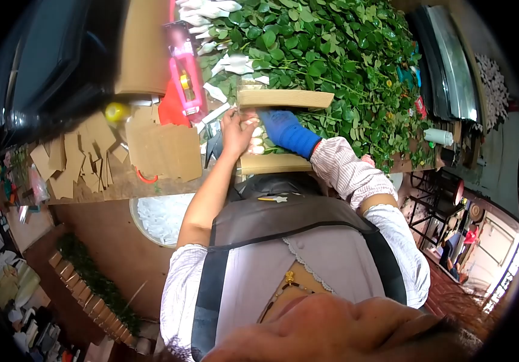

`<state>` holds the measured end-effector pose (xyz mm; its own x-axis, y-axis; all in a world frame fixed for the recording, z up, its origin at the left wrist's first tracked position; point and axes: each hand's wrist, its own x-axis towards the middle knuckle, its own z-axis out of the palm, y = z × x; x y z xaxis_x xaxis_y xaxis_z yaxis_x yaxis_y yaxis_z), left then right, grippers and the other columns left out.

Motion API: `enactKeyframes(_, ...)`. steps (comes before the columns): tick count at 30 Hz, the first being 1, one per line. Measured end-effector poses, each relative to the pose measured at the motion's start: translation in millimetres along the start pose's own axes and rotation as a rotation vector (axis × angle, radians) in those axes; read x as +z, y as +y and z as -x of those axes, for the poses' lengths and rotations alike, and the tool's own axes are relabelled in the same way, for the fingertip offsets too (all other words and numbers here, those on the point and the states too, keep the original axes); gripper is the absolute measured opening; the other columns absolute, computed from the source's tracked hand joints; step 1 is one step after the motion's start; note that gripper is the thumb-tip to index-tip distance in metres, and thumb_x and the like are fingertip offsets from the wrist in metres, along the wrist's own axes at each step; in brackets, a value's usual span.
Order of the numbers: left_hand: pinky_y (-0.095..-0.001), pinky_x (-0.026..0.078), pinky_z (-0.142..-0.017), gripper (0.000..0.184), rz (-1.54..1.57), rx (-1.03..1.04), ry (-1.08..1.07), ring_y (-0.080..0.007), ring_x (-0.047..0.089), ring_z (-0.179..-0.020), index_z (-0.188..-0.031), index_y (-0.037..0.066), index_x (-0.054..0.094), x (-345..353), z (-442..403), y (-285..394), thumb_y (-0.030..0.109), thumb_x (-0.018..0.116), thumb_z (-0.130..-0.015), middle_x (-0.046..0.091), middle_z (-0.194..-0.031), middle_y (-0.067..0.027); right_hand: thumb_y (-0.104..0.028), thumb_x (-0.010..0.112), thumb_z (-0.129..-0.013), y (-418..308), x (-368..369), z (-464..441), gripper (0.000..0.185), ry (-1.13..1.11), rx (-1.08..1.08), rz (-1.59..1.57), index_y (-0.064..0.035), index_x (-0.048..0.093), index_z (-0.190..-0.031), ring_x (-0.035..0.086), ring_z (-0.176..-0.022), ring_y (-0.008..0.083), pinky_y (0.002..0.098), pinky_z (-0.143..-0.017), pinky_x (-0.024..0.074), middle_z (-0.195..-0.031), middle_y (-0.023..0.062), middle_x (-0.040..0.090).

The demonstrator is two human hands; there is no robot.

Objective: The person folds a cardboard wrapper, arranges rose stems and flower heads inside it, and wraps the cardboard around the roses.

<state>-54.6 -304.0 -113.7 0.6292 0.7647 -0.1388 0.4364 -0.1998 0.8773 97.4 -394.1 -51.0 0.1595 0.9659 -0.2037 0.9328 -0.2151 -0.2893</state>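
Pale rose heads (256,142) lie in a short column between two pieces of corrugated cardboard. The upper cardboard piece (286,99) is folded up, and the lower piece (274,163) lies near my apron. My left hand (237,133), bare, is at the left side of the roses with its fingers bent inward and closed; what is between them does not show clearly. My right hand (282,129), in a blue knitted glove, reaches over the roses from the right. Its fingertips are hidden by glare and the upper cardboard. Dark blades, apparently scissors (213,143), lie beside my left wrist.
Leafy rose stems (332,54) cover the table's back and right, with white-wrapped heads (233,63) at their left. A pink tool (188,81), cardboard sheets (164,145) and yellow tape (116,112) are on the left. A basin of white pieces (163,218) stands below the edge.
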Motion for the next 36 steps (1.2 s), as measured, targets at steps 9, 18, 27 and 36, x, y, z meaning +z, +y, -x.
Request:
enactKeyframes(9,-0.0383,0.05,-0.086,0.048,-0.049,0.084,0.11,-0.029,0.062,-0.096,-0.114,0.002,0.058,-49.6,10.5,35.2,0.028,0.081,-0.081,0.061,-0.103,-0.0159,-0.028,0.062,-0.091,-7.7,-60.5,40.4,0.042,0.307,-0.05,-0.291,-0.0093,0.061,-0.128,0.065,-0.101,0.0373,0.0451,-0.089,0.0527,-0.114,0.0179,0.067)
enactKeyframes(18,-0.0404,0.049,-0.08,0.042,-0.279,0.213,0.745,-0.031,0.06,-0.09,-0.129,-0.004,0.055,-203.3,-76.2,23.6,0.018,0.065,-0.094,0.058,-0.109,-0.0181,-0.021,0.064,-0.091,-33.8,-77.1,79.9,0.037,0.23,0.014,-0.407,-0.0082,0.064,-0.126,0.065,-0.103,0.0365,0.0427,-0.089,0.0531,-0.117,0.0177,0.067)
enactKeyframes(27,-0.0194,0.038,-0.053,0.043,0.814,-0.046,0.662,-0.0033,0.048,-0.061,-0.127,-0.008,0.056,-194.8,-99.6,30.3,0.018,0.068,-0.096,0.062,-0.08,0.0001,-0.024,0.063,-0.094,-42.1,-66.2,85.5,0.037,0.258,0.04,-0.399,-0.0122,0.064,-0.128,0.065,-0.107,0.0358,0.0431,-0.092,0.052,-0.12,0.0161,0.067)
enactKeyframes(36,-0.0472,0.053,-0.073,0.029,-0.473,-0.044,0.678,-0.0415,0.068,-0.08,-0.089,0.006,0.065,-220.7,-138.7,59.6,0.034,0.062,-0.092,0.069,-0.078,-0.0214,-0.022,0.064,-0.093,-40.0,-64.0,83.4,0.036,0.25,0.007,-0.398,-0.0091,0.064,-0.127,0.065,-0.106,0.0364,0.0434,-0.091,0.052,-0.118,0.0173,0.067)
